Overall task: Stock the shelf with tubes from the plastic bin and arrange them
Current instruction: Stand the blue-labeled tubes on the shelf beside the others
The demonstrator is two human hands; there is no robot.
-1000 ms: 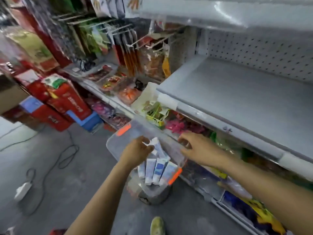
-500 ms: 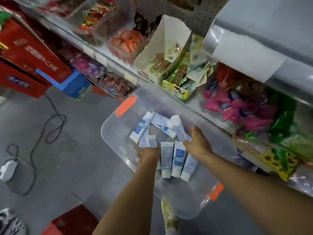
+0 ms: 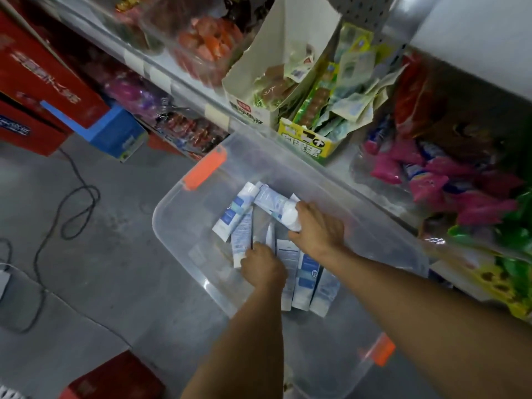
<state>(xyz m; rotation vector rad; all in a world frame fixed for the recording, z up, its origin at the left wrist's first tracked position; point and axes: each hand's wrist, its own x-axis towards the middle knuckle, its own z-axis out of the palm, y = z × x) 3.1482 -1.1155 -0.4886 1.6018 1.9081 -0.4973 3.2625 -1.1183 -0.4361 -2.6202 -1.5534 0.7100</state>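
Gathering step. White-blue plastic tube (image 3: 273, 201) gripped by right hand (image 3: 316, 230) inside clear plastic bin (image 3: 184, 234). Left hand (image 3: 263, 269), at 7 o'clock of it: grasp cannot be told. Next: lift to grey metal shelf (image 3: 475, 33) at 1 o'clock required.

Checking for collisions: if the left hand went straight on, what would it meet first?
Likely the white-and-blue plastic tubes lying in the clear plastic bin, just beyond the left hand; depth unclear.

A black cable (image 3: 75, 203) loops across the floor (image 3: 109, 289) beside red cartons (image 3: 43, 84).
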